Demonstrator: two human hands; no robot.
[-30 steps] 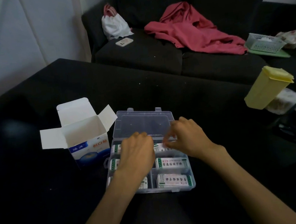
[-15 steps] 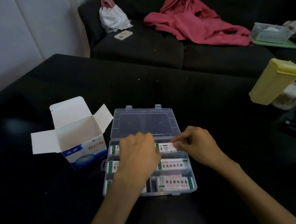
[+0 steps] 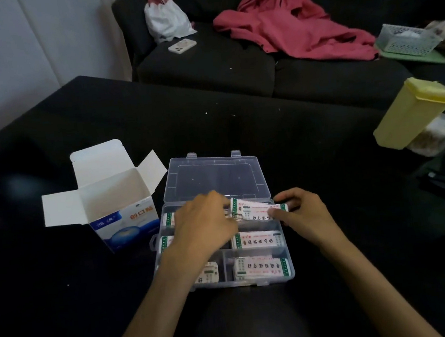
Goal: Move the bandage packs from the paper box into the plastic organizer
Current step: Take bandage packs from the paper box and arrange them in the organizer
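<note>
The clear plastic organizer [image 3: 289,272] lies open on the black table, its lid [image 3: 214,177] folded back. White bandage packs with green ends fill its compartments, among them one in the middle right [image 3: 257,239] and one at the front right [image 3: 262,267]. My right hand [image 3: 304,213] pinches the right end of a stack of packs [image 3: 253,209] over the back right compartment. My left hand [image 3: 203,222] holds the stack's left end, covering the left compartments. The white and blue paper box [image 3: 115,204] stands open left of the organizer; no packs show inside it.
A yellow lidded container [image 3: 413,116] leans at the table's right beside a clear bag. Behind the table is a dark sofa with a pink garment [image 3: 291,21], a white bag [image 3: 166,20], a phone [image 3: 182,46] and a small basket [image 3: 405,39].
My right hand moved right and down to the organizer's back right corner. The stack of packs now shows between both hands, tilted over the back right compartment. The camera dipped slightly.
</note>
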